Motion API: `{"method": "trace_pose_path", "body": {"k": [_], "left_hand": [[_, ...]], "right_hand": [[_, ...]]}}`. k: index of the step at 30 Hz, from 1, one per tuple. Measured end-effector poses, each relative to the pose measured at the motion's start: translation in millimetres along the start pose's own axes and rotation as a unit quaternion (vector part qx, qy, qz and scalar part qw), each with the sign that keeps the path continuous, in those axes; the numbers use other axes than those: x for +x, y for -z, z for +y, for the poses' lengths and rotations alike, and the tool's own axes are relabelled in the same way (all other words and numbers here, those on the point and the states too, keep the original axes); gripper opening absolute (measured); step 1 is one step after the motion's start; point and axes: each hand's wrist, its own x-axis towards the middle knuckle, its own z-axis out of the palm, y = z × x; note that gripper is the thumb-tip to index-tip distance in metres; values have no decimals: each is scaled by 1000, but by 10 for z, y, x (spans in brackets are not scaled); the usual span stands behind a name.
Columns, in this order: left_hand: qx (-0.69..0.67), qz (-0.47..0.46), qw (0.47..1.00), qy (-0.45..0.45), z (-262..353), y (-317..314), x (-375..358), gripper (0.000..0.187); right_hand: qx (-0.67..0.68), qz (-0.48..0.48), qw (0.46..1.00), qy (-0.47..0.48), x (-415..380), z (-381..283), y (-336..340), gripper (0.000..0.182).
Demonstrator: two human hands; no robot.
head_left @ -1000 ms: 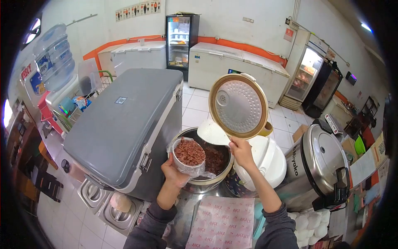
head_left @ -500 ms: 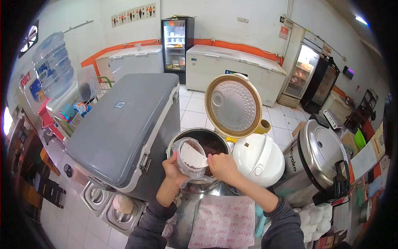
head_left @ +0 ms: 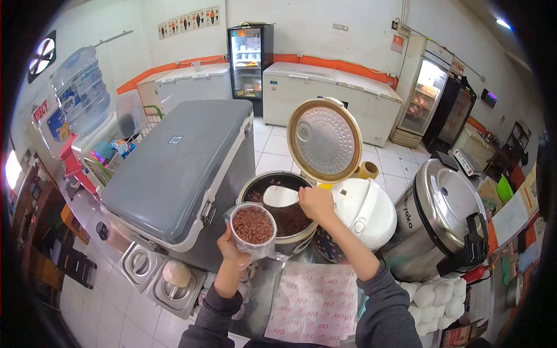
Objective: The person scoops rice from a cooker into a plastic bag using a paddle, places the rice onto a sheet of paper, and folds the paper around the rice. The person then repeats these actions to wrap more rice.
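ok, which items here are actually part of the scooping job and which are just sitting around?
In use:
left hand holding the cup of red rice
right hand with the white paddle
open rice cooker pot, its lid raised

Lying about:
grey cooler box
closed white cooker
steel cooker
printed wrappers
chest freezers

A food stall or small eatery's working kitchen: white chest freezers (head_left: 331,95) line the far wall, a glass-door drinks fridge (head_left: 249,55) stands between them, and nearer than the freezers sit large rice cookers (head_left: 447,220), a grey cool box (head_left: 174,168) and what may be branded wrapping paper (head_left: 313,304)
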Motion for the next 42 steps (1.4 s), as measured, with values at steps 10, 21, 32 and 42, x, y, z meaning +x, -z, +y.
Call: {"method": "trace_pose_path", "body": {"k": [10,21,32,42], "left_hand": [[270,-59,959,62,-701,439,-802,57],[900,-262,347,-39,-2061,928,-1275,63],[843,-40,535,-46,-1100,793,-552,66],[906,-91,391,-134,-1115,717,-639,73]], "right_hand": [[76,77,990,91,-741,-5,291,26],[278,-144,948,-63,-3768,248,256,16],[242,-268,932,-34,-4449,94,82,15],[340,-365,836,-228,-3894,274,153,12]]}}
